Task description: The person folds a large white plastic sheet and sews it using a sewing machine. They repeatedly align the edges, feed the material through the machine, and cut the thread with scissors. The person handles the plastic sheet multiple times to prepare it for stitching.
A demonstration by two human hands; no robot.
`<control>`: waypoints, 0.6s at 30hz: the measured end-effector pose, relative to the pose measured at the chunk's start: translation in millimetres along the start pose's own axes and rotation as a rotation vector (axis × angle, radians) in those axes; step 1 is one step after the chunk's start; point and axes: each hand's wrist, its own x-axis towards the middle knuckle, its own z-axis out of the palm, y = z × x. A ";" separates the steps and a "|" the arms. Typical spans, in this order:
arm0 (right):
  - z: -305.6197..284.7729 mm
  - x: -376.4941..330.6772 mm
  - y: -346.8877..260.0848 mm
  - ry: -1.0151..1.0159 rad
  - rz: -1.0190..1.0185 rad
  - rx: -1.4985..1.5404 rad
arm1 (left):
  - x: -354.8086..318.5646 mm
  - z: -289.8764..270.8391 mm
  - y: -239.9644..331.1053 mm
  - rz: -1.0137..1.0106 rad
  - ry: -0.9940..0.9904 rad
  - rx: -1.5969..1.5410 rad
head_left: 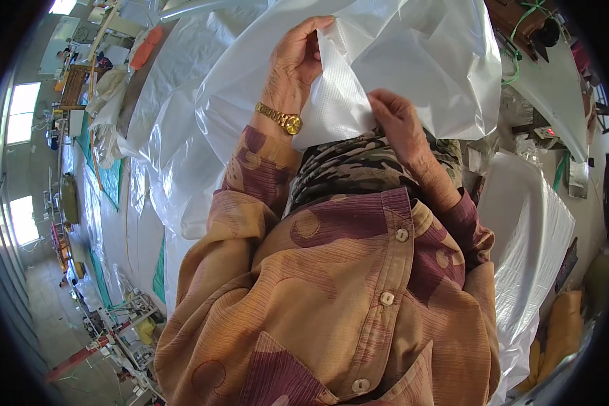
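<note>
A large sheet of shiny white plastic (433,74) spreads over my lap and out in front of me. My left hand (299,54), with a gold watch (291,124) at its wrist, is raised and closed on an upper edge of it. Lower and to the right, my right hand (398,122) pinches the same sheet's edge between thumb and fingers. Between the two hands a finely textured flap (342,91) of the sheet is pulled up and hangs down toward my camouflage-patterned trousers (355,166). My left fingers are partly hidden behind the plastic.
More clear plastic sheeting (159,122) lies in folds to my left. Another white sheet (524,223) hangs at my right. A pale worktable (555,88) with green cord (517,40) and a small device with a red display (545,132) stand at the far right.
</note>
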 end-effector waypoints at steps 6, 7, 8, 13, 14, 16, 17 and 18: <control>-36.6 50.4 -9.6 0.593 -0.378 -0.231 | -17.0 9.1 10.4 -0.040 -0.034 0.079; -44.8 59.6 -20.7 0.687 -0.440 -0.320 | -17.1 7.9 13.7 -0.061 -0.068 0.095; -54.1 70.2 -23.8 0.669 -0.401 -0.295 | -18.1 6.2 14.7 -0.039 -0.069 0.113; -59.2 108.9 -38.5 0.646 -0.299 0.030 | -42.3 21.3 34.2 0.134 -0.069 0.240; -56.7 113.7 -42.7 0.641 -0.322 0.157 | -49.1 27.3 38.4 0.143 -0.062 0.243; -59.7 116.0 -41.9 0.499 -0.173 0.234 | -64.0 38.3 46.3 0.157 -0.038 0.251; -61.7 115.8 -41.6 0.422 -0.098 0.272 | -67.8 42.6 48.3 0.197 -0.014 0.277; -63.0 111.4 -38.4 0.369 -0.063 0.225 | -67.4 42.3 51.2 0.190 -0.082 0.309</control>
